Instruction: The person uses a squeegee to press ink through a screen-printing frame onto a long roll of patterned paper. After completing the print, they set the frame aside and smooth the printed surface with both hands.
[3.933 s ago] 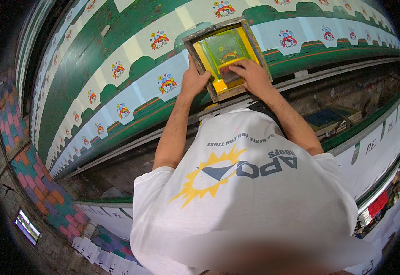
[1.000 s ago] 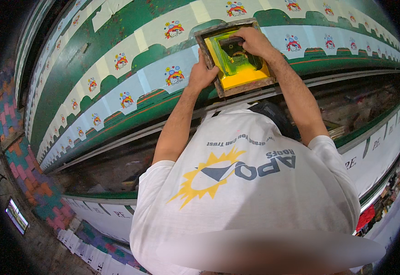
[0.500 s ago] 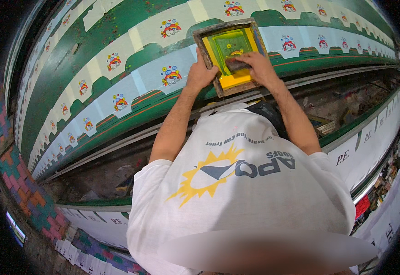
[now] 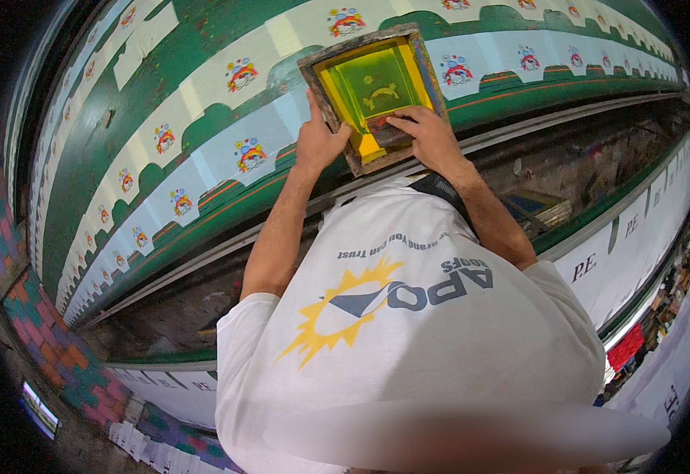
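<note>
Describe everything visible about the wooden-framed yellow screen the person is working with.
The screen frame is a rectangle of worn, paint-stained wood around a taut yellow mesh with a darker green panel carrying a faint stencil shape. It lies flat on the long green table, over the row of white printed pieces. The left hand grips its near-left edge. The right hand presses a dark tool, likely a squeegee, on the mesh near the front, where yellow ink pools.

Your hands on the printing frame

Your left hand grips the near-left edge of the wooden screen frame, which lies on the long green table; your right hand presses a squeegee onto its yellow mesh, among white printed pieces.
</note>
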`<state>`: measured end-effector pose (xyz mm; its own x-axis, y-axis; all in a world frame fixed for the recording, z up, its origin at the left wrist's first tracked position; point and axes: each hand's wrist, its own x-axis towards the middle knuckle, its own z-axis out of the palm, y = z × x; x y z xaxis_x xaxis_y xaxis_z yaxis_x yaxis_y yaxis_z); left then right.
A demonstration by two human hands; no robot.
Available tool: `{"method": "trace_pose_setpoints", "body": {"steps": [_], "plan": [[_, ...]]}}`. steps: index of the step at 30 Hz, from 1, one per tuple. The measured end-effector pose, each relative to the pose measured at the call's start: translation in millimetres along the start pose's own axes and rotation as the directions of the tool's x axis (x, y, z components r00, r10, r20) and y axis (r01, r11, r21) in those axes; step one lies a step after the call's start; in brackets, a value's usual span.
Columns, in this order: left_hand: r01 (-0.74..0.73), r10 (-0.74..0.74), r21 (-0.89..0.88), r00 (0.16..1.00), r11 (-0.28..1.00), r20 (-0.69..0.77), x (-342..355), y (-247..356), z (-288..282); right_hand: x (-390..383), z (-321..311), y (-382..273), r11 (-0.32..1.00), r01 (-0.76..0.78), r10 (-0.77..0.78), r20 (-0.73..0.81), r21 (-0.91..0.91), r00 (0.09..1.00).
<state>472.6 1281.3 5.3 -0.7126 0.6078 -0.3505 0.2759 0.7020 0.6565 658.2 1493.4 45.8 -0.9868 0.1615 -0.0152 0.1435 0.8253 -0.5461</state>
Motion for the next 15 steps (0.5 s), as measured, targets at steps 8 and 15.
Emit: {"method": "trace_pose_setpoints", "body": {"steps": [8,15], "plan": [[0.008,-0.008,0.017,1.000,1.000,-0.006,52,124,95,-32,-88,128,0.999,0.007,-0.008,-0.033,-0.035,0.999],[-0.027,0.021,-0.085,0.997,0.996,-0.069,72,135,130,-39,-96,172,0.997,0.049,-0.048,0.029,-0.058,0.998]]}}
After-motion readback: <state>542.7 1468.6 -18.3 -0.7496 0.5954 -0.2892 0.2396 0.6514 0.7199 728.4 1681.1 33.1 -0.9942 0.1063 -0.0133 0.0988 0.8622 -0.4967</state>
